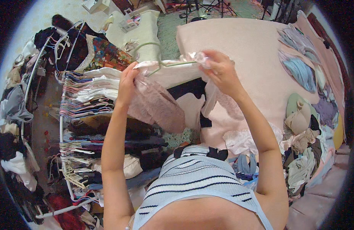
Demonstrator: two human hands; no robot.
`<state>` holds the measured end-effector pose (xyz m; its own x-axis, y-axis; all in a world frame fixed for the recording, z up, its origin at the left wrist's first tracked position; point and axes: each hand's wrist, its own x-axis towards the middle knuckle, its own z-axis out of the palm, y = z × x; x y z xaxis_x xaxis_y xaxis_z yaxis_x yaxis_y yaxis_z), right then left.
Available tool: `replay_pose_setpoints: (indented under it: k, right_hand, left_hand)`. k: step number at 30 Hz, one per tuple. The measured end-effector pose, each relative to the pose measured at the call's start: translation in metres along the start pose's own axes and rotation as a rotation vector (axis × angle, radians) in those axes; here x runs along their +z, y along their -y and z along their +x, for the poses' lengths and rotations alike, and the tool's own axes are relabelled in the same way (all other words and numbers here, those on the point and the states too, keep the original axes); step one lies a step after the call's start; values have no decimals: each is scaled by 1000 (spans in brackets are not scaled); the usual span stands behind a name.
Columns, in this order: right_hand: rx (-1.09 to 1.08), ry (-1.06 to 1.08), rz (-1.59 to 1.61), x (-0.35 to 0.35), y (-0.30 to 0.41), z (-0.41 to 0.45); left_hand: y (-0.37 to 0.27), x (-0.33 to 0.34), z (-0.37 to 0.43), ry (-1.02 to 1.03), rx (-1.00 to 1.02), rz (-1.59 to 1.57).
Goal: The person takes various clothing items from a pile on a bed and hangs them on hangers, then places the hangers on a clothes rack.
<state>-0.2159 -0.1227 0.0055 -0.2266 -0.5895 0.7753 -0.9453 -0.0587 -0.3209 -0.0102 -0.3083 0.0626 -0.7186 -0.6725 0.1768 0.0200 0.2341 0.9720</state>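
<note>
A pale green clothes hanger (182,63) is held up in front of me, its hook towards the far side. Over its arms hangs a pale pink, lacy, partly sheer garment (165,105). My left hand (127,83) pinches the garment at its left shoulder, around that end of the hanger. At the other end, my right hand (221,72) grips bunched, shiny fabric by the hanger's tip. White and black cloth shows between the hanging sides; I cannot tell whether it belongs to the same garment.
On the left stands a white metal clothes rack (62,129) packed with garments on hangers. A bed with a pink cover (231,37) lies ahead to the right. Piled clothes (301,161) line its right side. A cream-covered surface (142,26) is at the back.
</note>
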Motion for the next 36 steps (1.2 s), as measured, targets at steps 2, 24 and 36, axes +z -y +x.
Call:
replay_pose_setpoints:
  k: [2, 24, 36]
  right_hand:
    - [73, 273, 228, 12, 9, 5]
    - [250, 602, 510, 41, 85, 65]
    - [258, 1081, 974, 156, 211, 91]
  left_hand:
    - [10, -3, 0, -45, 43, 57]
    - [80, -125, -100, -381, 109, 538]
    - [156, -222, -171, -1200, -197, -633]
